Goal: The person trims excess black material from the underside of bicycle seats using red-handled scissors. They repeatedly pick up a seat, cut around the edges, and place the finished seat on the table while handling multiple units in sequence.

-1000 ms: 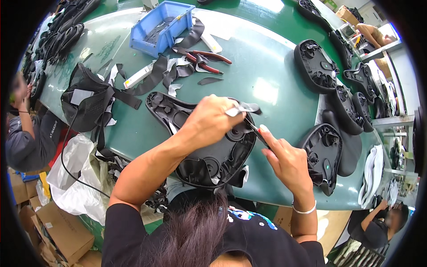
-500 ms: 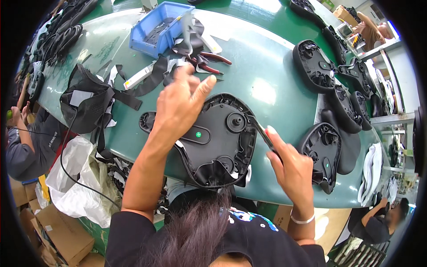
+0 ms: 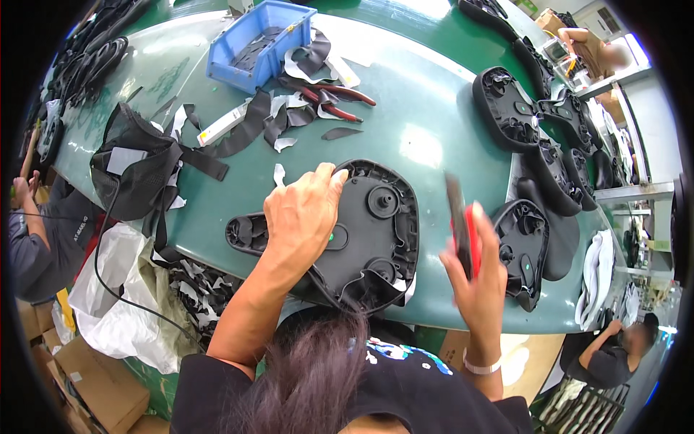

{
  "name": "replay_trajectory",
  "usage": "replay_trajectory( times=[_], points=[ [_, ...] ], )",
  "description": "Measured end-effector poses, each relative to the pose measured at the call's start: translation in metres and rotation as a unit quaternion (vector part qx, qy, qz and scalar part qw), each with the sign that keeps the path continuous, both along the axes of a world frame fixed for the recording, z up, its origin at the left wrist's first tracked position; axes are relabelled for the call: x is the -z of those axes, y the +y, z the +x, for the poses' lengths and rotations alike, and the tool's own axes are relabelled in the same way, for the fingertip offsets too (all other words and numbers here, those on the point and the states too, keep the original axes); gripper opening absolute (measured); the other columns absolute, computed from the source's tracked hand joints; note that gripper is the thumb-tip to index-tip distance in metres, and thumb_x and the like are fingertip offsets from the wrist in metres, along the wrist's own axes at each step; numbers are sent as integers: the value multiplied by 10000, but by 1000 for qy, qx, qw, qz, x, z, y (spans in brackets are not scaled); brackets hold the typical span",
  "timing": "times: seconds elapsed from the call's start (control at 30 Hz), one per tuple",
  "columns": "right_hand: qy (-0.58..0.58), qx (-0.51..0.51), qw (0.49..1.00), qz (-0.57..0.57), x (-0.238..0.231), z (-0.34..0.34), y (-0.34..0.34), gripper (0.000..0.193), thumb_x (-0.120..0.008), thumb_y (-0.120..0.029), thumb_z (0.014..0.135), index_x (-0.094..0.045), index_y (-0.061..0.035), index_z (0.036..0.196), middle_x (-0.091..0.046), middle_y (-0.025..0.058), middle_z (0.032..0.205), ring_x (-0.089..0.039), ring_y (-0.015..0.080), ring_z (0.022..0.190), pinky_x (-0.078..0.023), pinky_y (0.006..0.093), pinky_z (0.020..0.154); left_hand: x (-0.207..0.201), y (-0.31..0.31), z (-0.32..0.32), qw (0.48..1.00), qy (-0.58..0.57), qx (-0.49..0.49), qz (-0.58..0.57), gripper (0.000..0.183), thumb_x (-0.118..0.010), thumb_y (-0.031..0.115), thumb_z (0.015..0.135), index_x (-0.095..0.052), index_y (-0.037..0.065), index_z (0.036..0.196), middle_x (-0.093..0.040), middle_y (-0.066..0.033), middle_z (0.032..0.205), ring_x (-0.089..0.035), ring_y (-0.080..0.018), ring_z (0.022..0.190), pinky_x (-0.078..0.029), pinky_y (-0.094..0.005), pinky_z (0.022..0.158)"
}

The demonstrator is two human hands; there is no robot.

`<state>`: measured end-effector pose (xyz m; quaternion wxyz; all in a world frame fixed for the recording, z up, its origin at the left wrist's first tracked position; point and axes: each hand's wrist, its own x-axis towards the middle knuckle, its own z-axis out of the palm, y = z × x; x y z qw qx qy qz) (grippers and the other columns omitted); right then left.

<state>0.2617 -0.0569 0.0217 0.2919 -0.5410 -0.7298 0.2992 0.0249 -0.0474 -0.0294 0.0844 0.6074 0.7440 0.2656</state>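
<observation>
A black seat point(image 3: 361, 224) lies underside up at the table's near edge, with a plastic base and dark cover material gathered along its inner rim. My left hand point(image 3: 300, 220) lies over its left part, fingers bent around the far rim, hiding much of that side. To the right of the seat, apart from it, my right hand point(image 3: 481, 275) grips a red-and-black handled tool point(image 3: 463, 235). The tool's dark, flat end points away from me; motion blur hides its exact kind. A small white scrap point(image 3: 280, 175) shows beside my left fingers.
Red-handled pliers point(image 3: 336, 94) lie among black and white strips near a blue bin point(image 3: 253, 50). A black mesh bag point(image 3: 134, 163) is at left. More seats point(image 3: 522, 246) are at right. White plastic sacking point(image 3: 126, 289) hangs below the table; co-workers point(image 3: 614, 362) stand at the sides.
My left hand has come down onto the seat's far-left rim. The tool has left the seat's right rim and moved right with my right hand, its red side now showing.
</observation>
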Motion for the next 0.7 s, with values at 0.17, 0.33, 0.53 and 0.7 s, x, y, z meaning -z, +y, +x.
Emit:
replay_trajectory(
  times=[0.17,0.33,0.53,0.7],
  points=[
    [-47,-153,980,117,31,-33,64,618,-652,17,774,-422,-23,1347,-606,207,1085,-605,362,815,-498,388,730,-2,6,5,1000,17,13,11,274,-501,331,956,-597,75,943,-643,-109,700,-618,-339,589,-477,-439,531],
    [232,-54,958,-159,2,-5,55,449,-659,-46,825,-502,-7,1244,-543,-13,826,-471,32,659,-401,186,581,4,12,-6,992,-21,-96,74,343,-520,387,932,-599,103,1106,-651,-113,1042,-634,-339,876,-488,-422,721],
    [155,-82,979,-104,11,-28,50,476,-635,-47,854,-474,-32,1301,-623,38,905,-538,63,684,-433,231,589,2,43,27,952,62,276,117,150,-713,213,725,-674,175,865,-594,11,1043,-489,-209,1156,-198,-586,1021],
    [-130,-122,982,66,14,9,52,462,-627,-93,863,-516,-112,1310,-677,139,940,-635,256,659,-482,347,605,-1,52,25,962,-29,231,140,54,-696,154,773,-658,117,777,-569,-1,1020,-499,-205,1079,-186,-515,1023]
  ],
)
